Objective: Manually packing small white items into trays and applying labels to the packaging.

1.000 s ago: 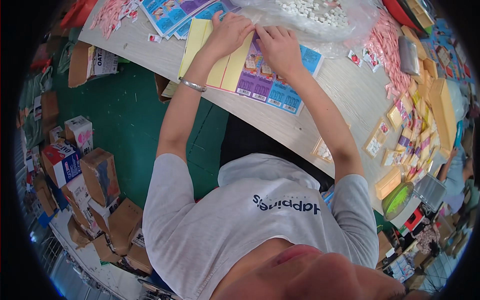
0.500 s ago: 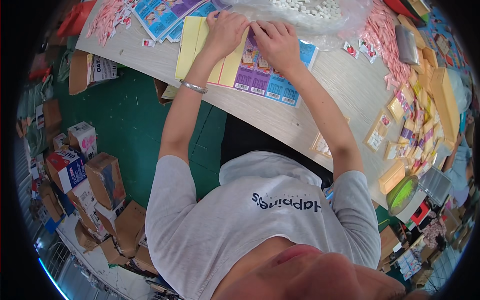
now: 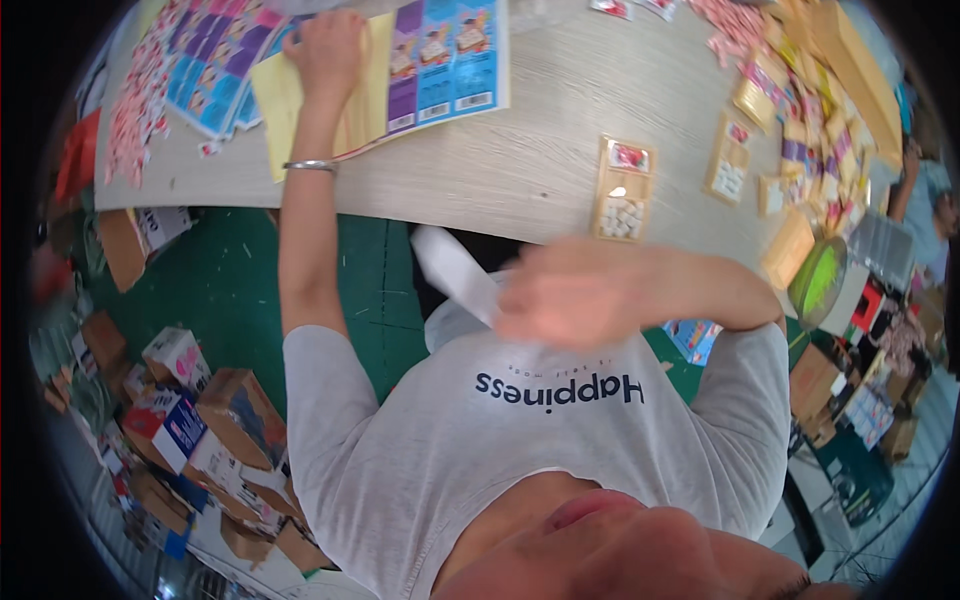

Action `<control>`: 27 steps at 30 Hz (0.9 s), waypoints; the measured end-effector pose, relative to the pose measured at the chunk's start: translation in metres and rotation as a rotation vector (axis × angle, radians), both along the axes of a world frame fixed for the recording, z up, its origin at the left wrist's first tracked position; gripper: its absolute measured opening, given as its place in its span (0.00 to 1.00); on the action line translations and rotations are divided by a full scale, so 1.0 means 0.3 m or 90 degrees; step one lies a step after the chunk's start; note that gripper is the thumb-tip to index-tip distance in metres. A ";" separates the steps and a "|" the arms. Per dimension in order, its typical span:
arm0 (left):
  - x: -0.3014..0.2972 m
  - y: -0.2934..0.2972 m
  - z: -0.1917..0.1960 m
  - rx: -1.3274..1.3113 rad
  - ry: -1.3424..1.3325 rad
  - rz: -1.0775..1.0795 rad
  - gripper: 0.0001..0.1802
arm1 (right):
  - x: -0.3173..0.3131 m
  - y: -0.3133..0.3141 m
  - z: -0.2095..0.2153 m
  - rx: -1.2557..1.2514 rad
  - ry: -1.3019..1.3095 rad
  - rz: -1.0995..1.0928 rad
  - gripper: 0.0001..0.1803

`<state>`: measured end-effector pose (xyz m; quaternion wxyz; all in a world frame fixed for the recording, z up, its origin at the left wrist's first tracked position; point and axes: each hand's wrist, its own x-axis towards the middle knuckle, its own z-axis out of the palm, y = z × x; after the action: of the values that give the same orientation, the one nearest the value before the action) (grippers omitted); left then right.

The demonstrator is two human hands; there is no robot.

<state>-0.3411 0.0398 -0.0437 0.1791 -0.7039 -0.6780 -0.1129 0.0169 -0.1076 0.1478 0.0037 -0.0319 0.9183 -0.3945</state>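
At the table's far left edge my left hand (image 3: 328,55) lies on a sticker sheet (image 3: 435,65), fingers over its yellow backing. The exposed part has purple and blue printed strips. Close to my shirt, my right hand (image 3: 580,295) is blurred by motion. From its fingers a white strip (image 3: 455,272), seemingly paper, sticks out to the left. More printed sheets (image 3: 215,65) lie just left of my left hand. On the table right of the sheet sits a small tan tray (image 3: 625,190) holding white pieces and a picture card.
A second small tray (image 3: 730,160) and a heap of packed trays (image 3: 825,150) lie at the right, beside a green bowl (image 3: 820,280). Pink packets (image 3: 140,120) are piled at the far left. Cardboard boxes (image 3: 240,415) stand on the green floor at left.
My right hand has left the sheet and come back toward my body with a white strip. In view, the table and sheet have shifted left and up. My left hand stays on the sheet.
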 end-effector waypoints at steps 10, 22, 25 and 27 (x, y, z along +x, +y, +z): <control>0.838 -0.481 0.483 -0.709 -0.882 -0.392 0.13 | 0.547 -0.082 -0.178 -0.560 0.146 -0.938 0.11; 1.000 -0.473 0.238 -0.557 -0.741 -0.040 0.16 | 0.599 -0.079 -0.472 -0.451 0.185 -1.143 0.13; 1.011 -0.470 0.227 -0.527 -0.717 -0.040 0.18 | 0.604 -0.076 -0.479 -0.420 0.153 -1.155 0.13; 1.018 -0.467 0.211 -0.495 -0.702 -0.059 0.19 | 0.602 -0.072 -0.477 -0.408 0.136 -1.162 0.13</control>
<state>-0.0357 -0.1005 0.0198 -0.4643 -0.5849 -0.6308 -0.2108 0.1976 -0.1292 0.0046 -0.3957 0.6574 0.4344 -0.4718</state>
